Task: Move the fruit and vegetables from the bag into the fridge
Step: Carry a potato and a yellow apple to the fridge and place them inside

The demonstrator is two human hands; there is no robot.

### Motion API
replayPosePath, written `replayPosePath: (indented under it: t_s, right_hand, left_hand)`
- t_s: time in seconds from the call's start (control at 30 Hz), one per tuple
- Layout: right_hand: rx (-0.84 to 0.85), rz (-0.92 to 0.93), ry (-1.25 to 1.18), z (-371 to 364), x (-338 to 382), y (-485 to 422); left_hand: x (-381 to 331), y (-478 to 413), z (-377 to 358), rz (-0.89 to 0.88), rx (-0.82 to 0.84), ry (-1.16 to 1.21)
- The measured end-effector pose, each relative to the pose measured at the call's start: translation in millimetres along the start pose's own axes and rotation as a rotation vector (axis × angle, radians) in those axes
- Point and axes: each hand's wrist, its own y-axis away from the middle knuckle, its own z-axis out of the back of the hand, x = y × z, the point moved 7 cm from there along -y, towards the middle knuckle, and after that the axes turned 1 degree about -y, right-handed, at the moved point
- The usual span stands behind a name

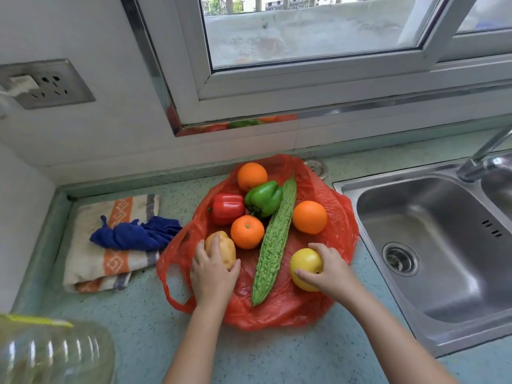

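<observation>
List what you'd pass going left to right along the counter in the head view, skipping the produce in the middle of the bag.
Bottle → towel → blue cloth → left hand on the potato → bitter gourd → right hand on the yellow fruit → sink.

No text, label, brand, number or sign can be read anywhere in the head view: no printing shows on the red bag [277, 309], and none is legible on the clear bottle [52, 356] at seven o'clock.
</observation>
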Motion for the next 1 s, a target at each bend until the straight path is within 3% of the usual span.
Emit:
replayPosePath:
  t_s: [0.27, 0.5, 0.7, 1.0]
  right_hand:
    - [-0.041, 0.035, -0.095, 4, -1, 7]
    - [-0.192, 0.188, -0.271, 43, 10, 34]
    - [-0.409, 0.247, -0.452, 104, 1, 88]
    - [-0.779, 0.144, -0.657, 186, -92, 194]
  left_hand:
    - [-2, 4, 10, 0.024, -0.022, 0.068]
    - [-43, 42, 51, -0.123, -0.091, 0.403]
    - [-116, 84, 67, -0.312, -0.002, 0.659]
    - [-235, 158, 26, -0.552, 0.268, 0.771]
